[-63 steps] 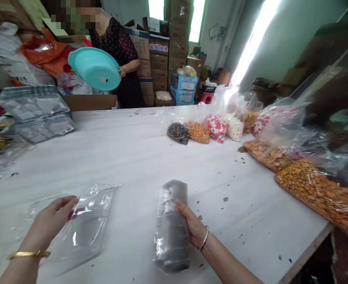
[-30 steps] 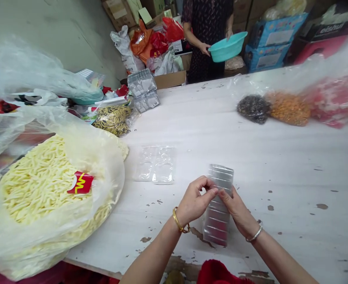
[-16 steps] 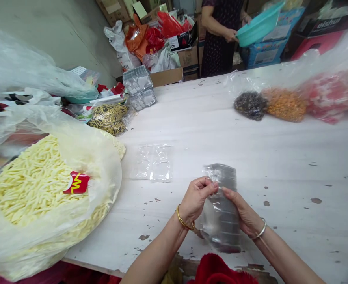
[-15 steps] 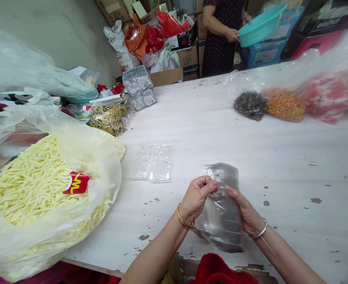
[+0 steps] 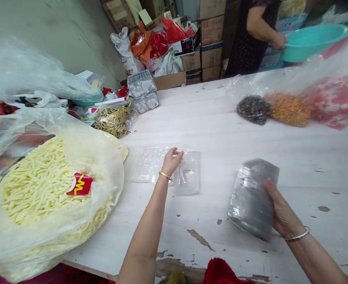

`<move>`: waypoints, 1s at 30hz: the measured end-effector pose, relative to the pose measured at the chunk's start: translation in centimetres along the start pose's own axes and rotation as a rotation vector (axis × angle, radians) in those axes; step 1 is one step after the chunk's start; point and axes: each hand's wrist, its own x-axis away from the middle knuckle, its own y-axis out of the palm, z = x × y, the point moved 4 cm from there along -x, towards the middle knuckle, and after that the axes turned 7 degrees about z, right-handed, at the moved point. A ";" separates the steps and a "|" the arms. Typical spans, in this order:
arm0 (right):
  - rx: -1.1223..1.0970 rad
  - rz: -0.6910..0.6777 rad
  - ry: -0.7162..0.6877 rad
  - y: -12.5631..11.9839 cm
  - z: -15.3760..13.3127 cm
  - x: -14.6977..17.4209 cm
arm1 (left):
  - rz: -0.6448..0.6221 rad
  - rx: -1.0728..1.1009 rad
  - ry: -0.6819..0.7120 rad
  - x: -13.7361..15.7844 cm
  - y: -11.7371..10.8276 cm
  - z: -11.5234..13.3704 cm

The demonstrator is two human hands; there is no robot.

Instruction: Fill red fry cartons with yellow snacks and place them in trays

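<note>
My left hand reaches out over the table, its fingers pinched at the top edge of a clear plastic blister tray. This tray lies beside two similar clear compartments on the white surface, partly behind my hand. A thick stack of clear blister trays, greyish and blurred by motion, is gripped in my right hand. My right thumb lies over the stack's right side; the other fingers are hidden behind it.
At left, a big plastic bag holds pale yellow strips and a red fries-box piece. Bags of black bits, orange bits and pink pieces sit at back right. Beyond the table, a person holds a turquoise basin.
My left hand has moved away from the stack to the left, bringing one tray beside the others. My right hand has carried the stack rightward. The person's basin has shifted right.
</note>
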 end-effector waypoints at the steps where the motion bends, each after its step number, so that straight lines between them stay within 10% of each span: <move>1: 0.033 -0.037 -0.020 0.6 0.4 0.2 | 0.098 -0.109 0.114 0.6 -0.6 0.8; 3: 0.088 -0.099 -0.090 2.2 1.1 0.7 | 0.132 -0.234 0.299 3.2 -0.5 2.5; 9: 0.155 -0.275 -0.264 6.8 2.3 2.8 | -0.564 0.021 0.168 14.2 5.2 5.2; 14: 0.177 -0.274 -0.297 7.2 2.3 3.3 | -0.408 0.056 0.142 15.9 5.9 5.7; 30: 0.066 -0.325 -0.150 5.8 1.5 3.0 | -0.480 0.518 -0.238 15.8 9.3 4.3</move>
